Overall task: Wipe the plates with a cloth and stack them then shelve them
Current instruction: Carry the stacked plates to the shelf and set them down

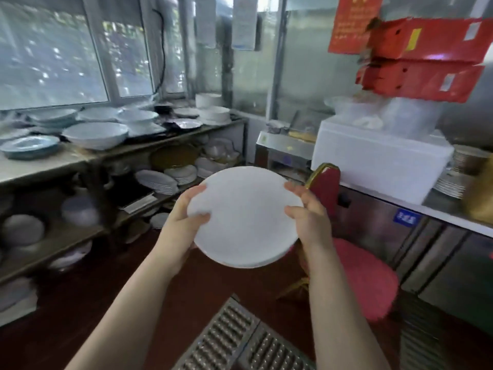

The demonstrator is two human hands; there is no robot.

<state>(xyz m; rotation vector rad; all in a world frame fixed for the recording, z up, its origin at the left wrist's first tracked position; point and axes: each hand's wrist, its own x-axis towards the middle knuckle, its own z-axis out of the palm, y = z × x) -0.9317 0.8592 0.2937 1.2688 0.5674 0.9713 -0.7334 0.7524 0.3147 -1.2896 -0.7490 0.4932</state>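
A small stack of white round plates is held in the air in front of me, above the dark red floor. My left hand grips its left edge, thumb on top and fingers underneath. My right hand grips the right edge the same way. At the stack's lower rim, two or three plate edges show. No cloth is in view. The shelf rack with many plates and bowls stands ahead on the left.
Large bowls crowd the rack's top under the window. A red chair stands close on the right, beside a steel counter with a white foam box and red cartons. A metal floor grate lies below.
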